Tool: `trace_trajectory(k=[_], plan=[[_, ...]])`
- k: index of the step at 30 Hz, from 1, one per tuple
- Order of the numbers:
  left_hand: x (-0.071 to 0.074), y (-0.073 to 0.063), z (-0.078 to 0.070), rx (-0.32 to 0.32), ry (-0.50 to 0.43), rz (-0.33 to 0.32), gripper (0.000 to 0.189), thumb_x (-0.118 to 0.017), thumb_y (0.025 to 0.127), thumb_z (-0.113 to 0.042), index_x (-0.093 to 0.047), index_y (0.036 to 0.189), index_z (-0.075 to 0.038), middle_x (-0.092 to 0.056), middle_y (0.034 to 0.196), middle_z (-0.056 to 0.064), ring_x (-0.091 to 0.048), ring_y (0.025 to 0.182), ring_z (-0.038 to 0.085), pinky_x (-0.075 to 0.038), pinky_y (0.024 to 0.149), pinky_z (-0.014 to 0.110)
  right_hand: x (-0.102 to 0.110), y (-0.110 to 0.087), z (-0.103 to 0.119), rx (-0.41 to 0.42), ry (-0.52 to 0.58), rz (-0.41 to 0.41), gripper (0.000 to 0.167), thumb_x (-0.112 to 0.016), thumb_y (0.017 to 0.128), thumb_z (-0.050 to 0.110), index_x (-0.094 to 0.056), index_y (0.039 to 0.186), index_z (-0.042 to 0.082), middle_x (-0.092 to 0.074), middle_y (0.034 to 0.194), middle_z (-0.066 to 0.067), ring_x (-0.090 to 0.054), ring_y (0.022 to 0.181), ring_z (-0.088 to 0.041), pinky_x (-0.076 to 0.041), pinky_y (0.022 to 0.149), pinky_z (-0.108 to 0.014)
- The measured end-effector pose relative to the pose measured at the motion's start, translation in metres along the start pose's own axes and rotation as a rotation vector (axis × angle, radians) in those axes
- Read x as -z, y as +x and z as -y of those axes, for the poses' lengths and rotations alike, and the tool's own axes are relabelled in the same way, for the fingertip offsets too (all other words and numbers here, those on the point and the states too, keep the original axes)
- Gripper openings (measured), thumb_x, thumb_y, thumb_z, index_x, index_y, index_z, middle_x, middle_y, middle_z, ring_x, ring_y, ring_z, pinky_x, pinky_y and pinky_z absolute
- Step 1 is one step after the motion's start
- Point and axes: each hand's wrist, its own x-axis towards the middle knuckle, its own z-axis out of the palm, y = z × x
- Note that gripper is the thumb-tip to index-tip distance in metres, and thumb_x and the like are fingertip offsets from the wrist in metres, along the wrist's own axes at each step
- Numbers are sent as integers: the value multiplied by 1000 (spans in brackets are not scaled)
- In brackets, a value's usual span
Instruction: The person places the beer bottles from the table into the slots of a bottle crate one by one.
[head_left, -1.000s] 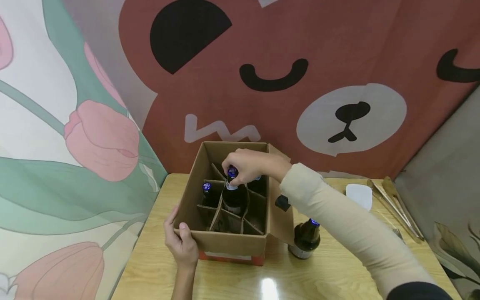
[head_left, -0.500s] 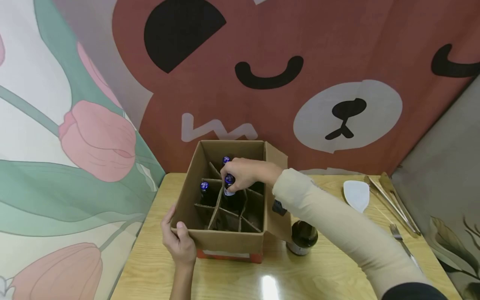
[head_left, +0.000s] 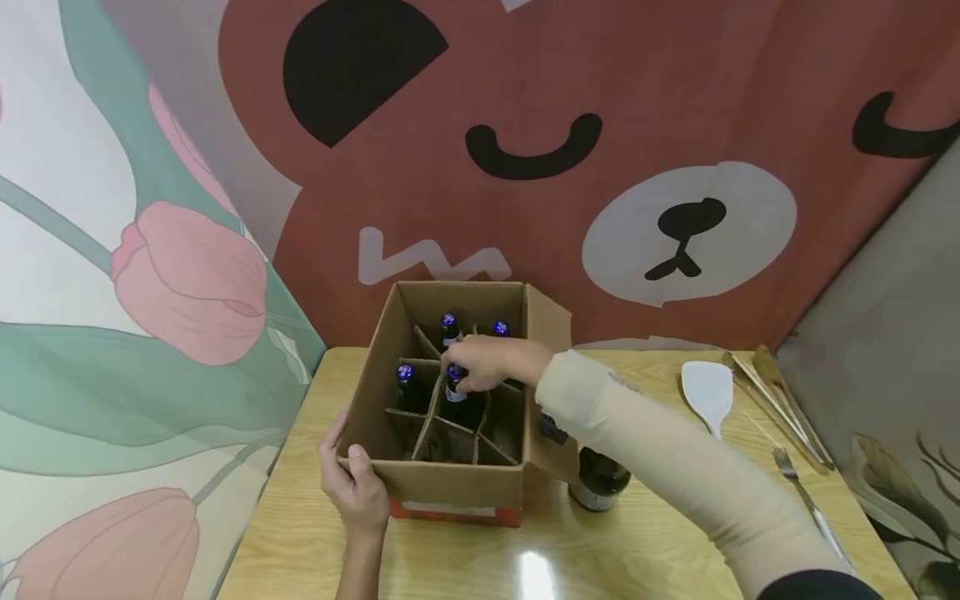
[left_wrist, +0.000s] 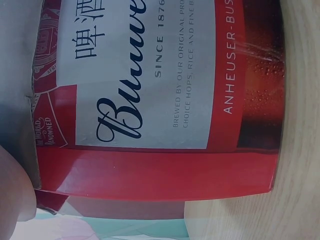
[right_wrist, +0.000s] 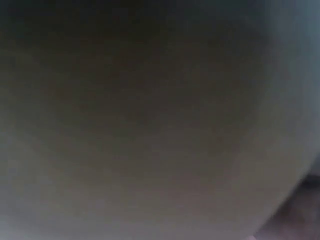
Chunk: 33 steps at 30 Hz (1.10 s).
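Observation:
A cardboard beer box with its top open stands on the table, split by cardboard dividers. My right hand reaches in from the right and pinches the neck of a dark beer bottle with a blue cap, which sits low in the middle compartment. My left hand grips the near left corner of the box, thumb over the rim. In the left wrist view the printed red side of the box fills the picture. The right wrist view is a dark blur.
More capped bottles stand in the box: a left one, a back one and a back right one. Another bottle stands right of the box beside its flap. A white spatula, tongs and fork lie right.
My right hand has lowered the bottle into the middle compartment, moving down and slightly toward me. The back bottles' caps have come into view. My left hand keeps its grip on the box.

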Motion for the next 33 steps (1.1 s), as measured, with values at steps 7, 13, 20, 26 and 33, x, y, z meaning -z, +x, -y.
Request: trace_trajectory(k=[7, 13, 20, 26, 33], plan=[[-1, -6, 6, 3, -30, 18, 39, -40, 90, 1, -51, 120, 23, -58, 119, 39, -61, 111, 28, -48, 94, 28, -16, 4, -9, -26, -31, 41, 40, -63, 96, 12, -58, 135, 5, -63, 97, -4, -53, 76, -14, -41, 66, -27], [0, -8, 6, 14, -21, 12, 40, -41, 90, -1, -52, 121, 21, -59, 120, 36, -61, 112, 27, -47, 95, 28, -16, -3, -13, -9, 20, -2, 49, -63, 97, 20, -51, 143, 7, -66, 118, -11, -63, 98, -20, -50, 84, -31], [2, -8, 13, 2, -7, 8, 39, -42, 94, -5, -53, 121, 21, -60, 119, 35, -61, 111, 25, -46, 95, 27, 13, -32, -7, 52, 59, -120, 54, -60, 99, 31, -46, 148, 13, -65, 72, 0, -56, 61, -11, -48, 68, -29], [-3, -3, 0, 1, -30, -8, 39, -41, 92, -4, -53, 119, 22, -59, 117, 38, -62, 109, 29, -48, 94, 29, 30, -74, -17, 148, 35, -260, 45, -62, 98, 28, -57, 138, 8, -66, 80, 4, -60, 69, -6, -51, 68, -27], [-4, -1, -6, 17, -36, -33, 39, -41, 92, -3, -53, 119, 23, -59, 114, 40, -63, 105, 29, -49, 91, 29, 16, -126, -43, 155, 33, -377, 37, -65, 96, 24, -64, 129, 6, -62, 75, 11, -58, 65, -4, -51, 64, -26]])
